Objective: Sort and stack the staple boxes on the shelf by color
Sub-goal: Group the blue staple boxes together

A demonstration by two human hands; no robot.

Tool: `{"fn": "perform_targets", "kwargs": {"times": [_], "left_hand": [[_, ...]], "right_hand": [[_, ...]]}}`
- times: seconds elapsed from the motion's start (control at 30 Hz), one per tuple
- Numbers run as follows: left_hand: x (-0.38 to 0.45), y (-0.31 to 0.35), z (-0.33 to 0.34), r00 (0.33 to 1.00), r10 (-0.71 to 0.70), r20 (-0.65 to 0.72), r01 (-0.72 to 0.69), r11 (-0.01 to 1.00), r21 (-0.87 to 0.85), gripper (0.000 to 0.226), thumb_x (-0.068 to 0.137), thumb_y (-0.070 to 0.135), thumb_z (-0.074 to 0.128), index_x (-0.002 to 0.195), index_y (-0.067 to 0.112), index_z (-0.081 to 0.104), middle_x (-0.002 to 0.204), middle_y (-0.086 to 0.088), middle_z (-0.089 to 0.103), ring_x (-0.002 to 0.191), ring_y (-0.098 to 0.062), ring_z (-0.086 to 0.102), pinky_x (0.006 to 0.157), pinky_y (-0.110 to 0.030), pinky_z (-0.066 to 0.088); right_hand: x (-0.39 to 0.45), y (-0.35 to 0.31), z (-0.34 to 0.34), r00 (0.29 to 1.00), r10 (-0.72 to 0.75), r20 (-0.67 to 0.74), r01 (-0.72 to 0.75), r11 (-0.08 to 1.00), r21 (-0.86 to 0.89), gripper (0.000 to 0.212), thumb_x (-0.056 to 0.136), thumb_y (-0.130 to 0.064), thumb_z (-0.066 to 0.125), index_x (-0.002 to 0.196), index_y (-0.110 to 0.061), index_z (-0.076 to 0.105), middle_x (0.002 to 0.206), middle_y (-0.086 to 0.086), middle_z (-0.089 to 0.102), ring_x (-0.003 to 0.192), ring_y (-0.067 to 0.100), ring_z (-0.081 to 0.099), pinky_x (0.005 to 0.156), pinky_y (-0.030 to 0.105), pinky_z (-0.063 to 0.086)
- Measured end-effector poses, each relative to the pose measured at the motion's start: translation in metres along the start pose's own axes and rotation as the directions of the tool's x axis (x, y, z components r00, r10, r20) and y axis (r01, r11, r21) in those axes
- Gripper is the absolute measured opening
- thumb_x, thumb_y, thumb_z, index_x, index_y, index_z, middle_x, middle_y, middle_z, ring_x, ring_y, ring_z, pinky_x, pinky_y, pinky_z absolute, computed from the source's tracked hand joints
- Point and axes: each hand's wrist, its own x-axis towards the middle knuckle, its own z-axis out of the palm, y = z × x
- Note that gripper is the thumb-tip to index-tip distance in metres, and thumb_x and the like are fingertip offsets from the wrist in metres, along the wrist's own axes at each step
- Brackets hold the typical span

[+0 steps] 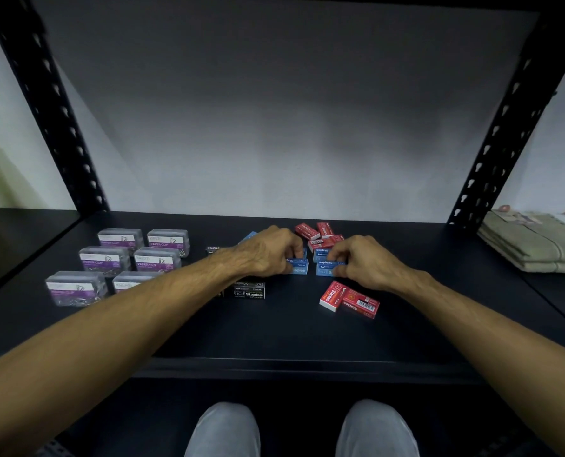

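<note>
On the black shelf (291,334), my left hand (268,252) grips a blue staple box stack (299,267) at the centre. Just to its right, my right hand (360,262) pinches another blue staple box stack (324,267). A further blue box (248,237) peeks out behind my left hand. Three red staple boxes (319,237) lie jumbled behind the hands. Two red boxes (348,300) lie in front of my right hand. Black staple boxes (250,290) are stacked below my left wrist, and one small black box (212,250) lies further back.
Several clear paper clip boxes (123,258) with purple labels stand in rows on the left. Folded greenish cloth (535,245) lies on the right beyond the black upright (499,136). Another upright (53,107) stands at the left. My knees (301,430) show below the shelf edge.
</note>
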Motion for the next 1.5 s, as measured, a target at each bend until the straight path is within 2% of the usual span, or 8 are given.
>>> {"fn": "perform_targets", "kwargs": {"times": [0.1, 0.37, 0.6, 0.83, 0.97, 1.17, 1.33, 1.5], "left_hand": [[0.0, -0.002, -0.001, 1.0, -0.009, 0.003, 0.009, 1.0, -0.011, 0.027, 0.083, 0.021, 0.077, 0.108, 0.021, 0.068, 0.093, 0.009, 0.062, 0.084, -0.009, 0.06, 0.077, -0.026, 0.051], [-0.01, -0.013, -0.027, 0.996, -0.027, -0.083, 0.017, 0.993, -0.114, 0.023, 0.084, 0.028, 0.076, 0.104, 0.019, 0.069, 0.082, 0.012, 0.064, 0.072, 0.001, 0.059, 0.061, -0.012, 0.04], [-0.017, -0.036, -0.052, 0.982, -0.079, -0.171, 0.059, 0.991, -0.119, 0.013, 0.091, 0.023, 0.068, 0.1, 0.015, 0.071, 0.088, 0.009, 0.069, 0.082, -0.003, 0.063, 0.074, -0.02, 0.048], [-0.014, -0.058, -0.058, 0.968, -0.136, -0.212, 0.12, 0.989, -0.089, 0.012, 0.094, 0.018, 0.062, 0.101, 0.013, 0.071, 0.102, -0.002, 0.071, 0.093, -0.016, 0.065, 0.086, -0.032, 0.054], [-0.007, -0.067, -0.052, 0.965, -0.188, -0.181, 0.174, 0.981, -0.087, 0.012, 0.094, 0.012, 0.061, 0.101, 0.01, 0.071, 0.104, -0.003, 0.071, 0.092, -0.015, 0.064, 0.08, -0.025, 0.05], [0.004, -0.078, -0.036, 0.948, -0.312, -0.059, 0.308, 0.949, -0.073, 0.025, 0.091, 0.034, 0.067, 0.099, 0.01, 0.071, 0.097, -0.002, 0.07, 0.086, -0.017, 0.065, 0.077, -0.031, 0.053], [0.012, -0.082, -0.029, 0.928, -0.37, 0.03, 0.372, 0.926, -0.063, 0.037, 0.086, 0.04, 0.072, 0.101, 0.006, 0.07, 0.099, -0.006, 0.071, 0.088, -0.021, 0.066, 0.078, -0.033, 0.053], [0.017, -0.081, -0.028, 0.933, -0.358, 0.034, 0.36, 0.929, -0.083, 0.026, 0.085, 0.03, 0.074, 0.103, 0.011, 0.069, 0.1, -0.002, 0.068, 0.09, -0.018, 0.064, 0.078, -0.031, 0.051]], "right_hand": [[-0.002, -0.001, -0.001, 1.0, 0.004, 0.003, -0.004, 1.0, 0.013, 0.026, 0.089, -0.022, 0.07, 0.115, -0.02, 0.066, 0.107, -0.004, 0.064, 0.082, 0.004, 0.059, 0.065, 0.016, 0.045], [-0.005, -0.003, -0.017, 1.0, 0.013, -0.008, -0.012, 0.995, 0.097, 0.024, 0.089, -0.021, 0.071, 0.112, -0.019, 0.066, 0.091, -0.008, 0.067, 0.081, 0.006, 0.065, 0.067, 0.017, 0.047], [-0.006, 0.004, -0.045, 0.984, 0.017, -0.179, -0.004, 0.997, 0.071, 0.014, 0.092, -0.019, 0.066, 0.106, -0.019, 0.07, 0.1, -0.005, 0.068, 0.088, 0.004, 0.061, 0.072, 0.018, 0.044], [-0.006, 0.014, -0.047, 0.968, 0.113, -0.225, -0.106, 0.993, 0.045, 0.012, 0.094, -0.02, 0.063, 0.103, -0.017, 0.07, 0.104, -0.001, 0.069, 0.091, 0.013, 0.063, 0.079, 0.026, 0.048], [-0.003, 0.021, -0.031, 0.96, 0.237, -0.146, -0.239, 0.971, 0.007, 0.015, 0.093, -0.029, 0.064, 0.103, -0.018, 0.069, 0.103, -0.001, 0.068, 0.088, 0.011, 0.062, 0.076, 0.027, 0.049], [0.001, 0.024, -0.016, 0.93, 0.361, -0.067, -0.363, 0.931, -0.022, 0.031, 0.086, -0.049, 0.067, 0.091, -0.018, 0.069, 0.088, -0.002, 0.068, 0.08, 0.011, 0.064, 0.076, 0.031, 0.055], [0.007, 0.027, -0.015, 0.917, 0.398, -0.035, -0.398, 0.917, -0.022, 0.028, 0.085, -0.042, 0.071, 0.098, -0.017, 0.07, 0.093, -0.001, 0.067, 0.081, 0.011, 0.063, 0.072, 0.028, 0.051], [0.008, 0.03, -0.019, 0.917, 0.398, -0.032, -0.398, 0.917, -0.002, 0.026, 0.086, -0.031, 0.072, 0.106, -0.018, 0.065, 0.106, 0.003, 0.065, 0.088, 0.013, 0.062, 0.071, 0.027, 0.048]]}}
